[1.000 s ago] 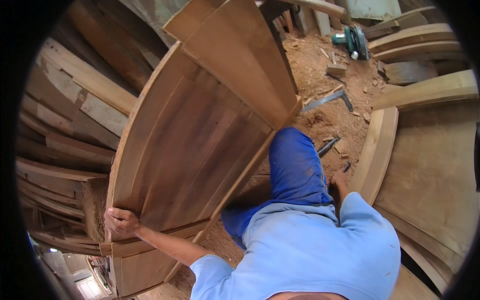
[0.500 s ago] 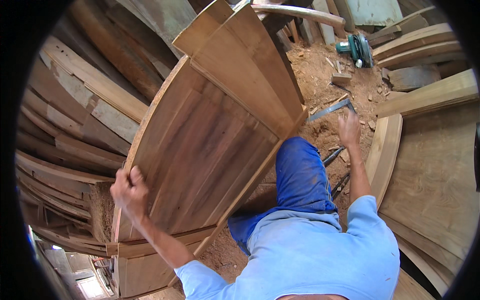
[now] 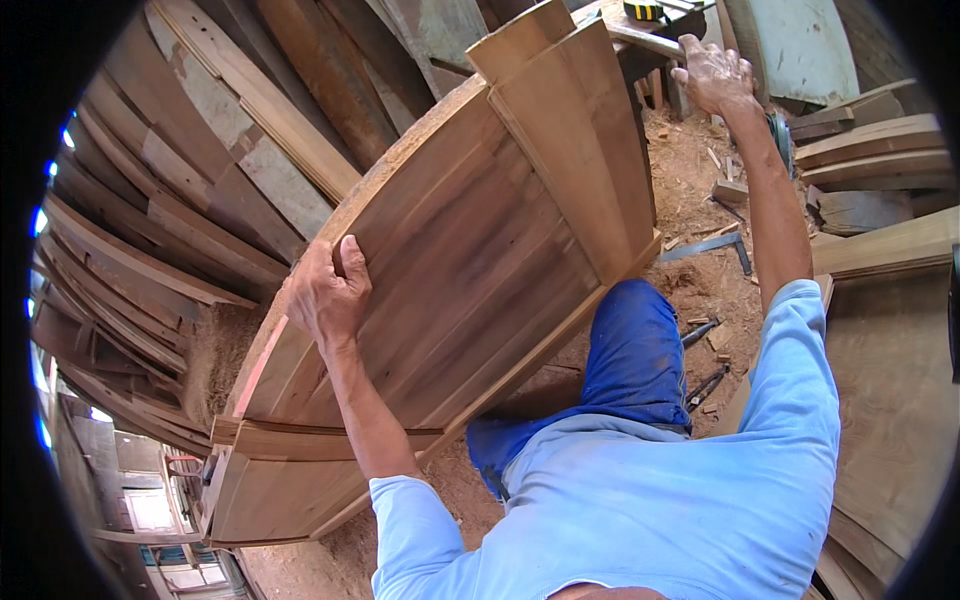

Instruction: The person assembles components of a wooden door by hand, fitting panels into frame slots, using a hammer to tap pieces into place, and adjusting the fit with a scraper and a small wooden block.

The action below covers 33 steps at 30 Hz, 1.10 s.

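Note:
A large curved wooden panel (image 3: 430, 250), with dark-streaked boards and a paler curved rim, stands tilted in front of me. My left hand (image 3: 333, 292) is closed over that rim, its thumb on the panel's face and its other fingers partly out of sight. At the far right, my right hand (image 3: 718, 78) stretches out with fingers apart, close to the end of a wooden strip (image 3: 645, 40); contact between them is hard to make out. On the sawdust below that arm lies a metal carpenter's square (image 3: 708, 246).
A yellow-and-black tape measure (image 3: 643, 10) rests at the top. My arm partly hides a circular saw (image 3: 780, 140). Dark-handled tools (image 3: 708, 385) lie by my knee. Curved boards (image 3: 150, 210) are stacked on the left, and another panel (image 3: 890, 400) stands on the right.
My right hand has moved up and away from the carpenter's square, which now lies on the floor. My left hand remains on the panel's rim. The whole view has shifted.

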{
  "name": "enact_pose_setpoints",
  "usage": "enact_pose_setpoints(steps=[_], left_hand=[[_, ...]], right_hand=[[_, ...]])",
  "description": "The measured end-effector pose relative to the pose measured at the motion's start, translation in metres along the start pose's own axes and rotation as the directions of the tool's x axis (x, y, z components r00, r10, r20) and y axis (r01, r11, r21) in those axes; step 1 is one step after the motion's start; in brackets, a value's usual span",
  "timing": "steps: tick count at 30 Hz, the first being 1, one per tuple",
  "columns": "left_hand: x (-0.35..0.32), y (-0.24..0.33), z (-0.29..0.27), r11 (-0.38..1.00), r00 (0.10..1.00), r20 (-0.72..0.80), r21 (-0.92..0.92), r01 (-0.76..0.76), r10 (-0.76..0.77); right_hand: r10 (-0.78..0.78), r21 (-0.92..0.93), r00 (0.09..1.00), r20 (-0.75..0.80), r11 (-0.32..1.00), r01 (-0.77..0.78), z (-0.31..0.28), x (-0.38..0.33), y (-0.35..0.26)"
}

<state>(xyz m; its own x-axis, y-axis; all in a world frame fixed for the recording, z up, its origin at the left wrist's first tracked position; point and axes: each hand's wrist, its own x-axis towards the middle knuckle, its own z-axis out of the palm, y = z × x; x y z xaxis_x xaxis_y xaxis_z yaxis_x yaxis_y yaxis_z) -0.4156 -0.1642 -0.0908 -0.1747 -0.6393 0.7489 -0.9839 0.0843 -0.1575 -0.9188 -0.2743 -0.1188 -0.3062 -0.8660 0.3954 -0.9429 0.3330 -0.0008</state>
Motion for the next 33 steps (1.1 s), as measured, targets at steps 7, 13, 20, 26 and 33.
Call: enact_pose_setpoints(steps=[7, 13, 20, 26, 33], left_hand=[[-0.002, -0.009, -0.006, 0.995, 0.996, 0.079, 0.095, 0.026, -0.034], [0.001, -0.014, 0.000, 0.989, 0.992, 0.116, 0.131, -0.063, 0.047], [-0.001, -0.016, -0.004, 0.996, 0.991, 0.122, 0.054, -0.067, 0.060], [-0.002, -0.014, 0.000, 0.993, 0.989, 0.118, 0.070, -0.092, 0.083], [-0.003, -0.021, 0.000, 0.996, 0.991, 0.109, 0.046, -0.083, 0.078]], right_hand=[[0.164, 0.488, 0.732, -0.662, 0.835, 0.254, 0.012, -0.066, -0.035], [0.366, 0.965, 0.910, -0.196, 0.239, 0.112, 0.129, -0.102, -0.075], [0.214, 0.977, 0.962, -0.167, 0.171, 0.131, 0.242, -0.106, -0.089], [0.278, 0.967, 0.948, -0.156, 0.238, 0.089, 0.296, -0.115, -0.098], [0.208, 0.969, 0.949, -0.237, -0.014, 0.245, 0.254, -0.109, -0.102]])
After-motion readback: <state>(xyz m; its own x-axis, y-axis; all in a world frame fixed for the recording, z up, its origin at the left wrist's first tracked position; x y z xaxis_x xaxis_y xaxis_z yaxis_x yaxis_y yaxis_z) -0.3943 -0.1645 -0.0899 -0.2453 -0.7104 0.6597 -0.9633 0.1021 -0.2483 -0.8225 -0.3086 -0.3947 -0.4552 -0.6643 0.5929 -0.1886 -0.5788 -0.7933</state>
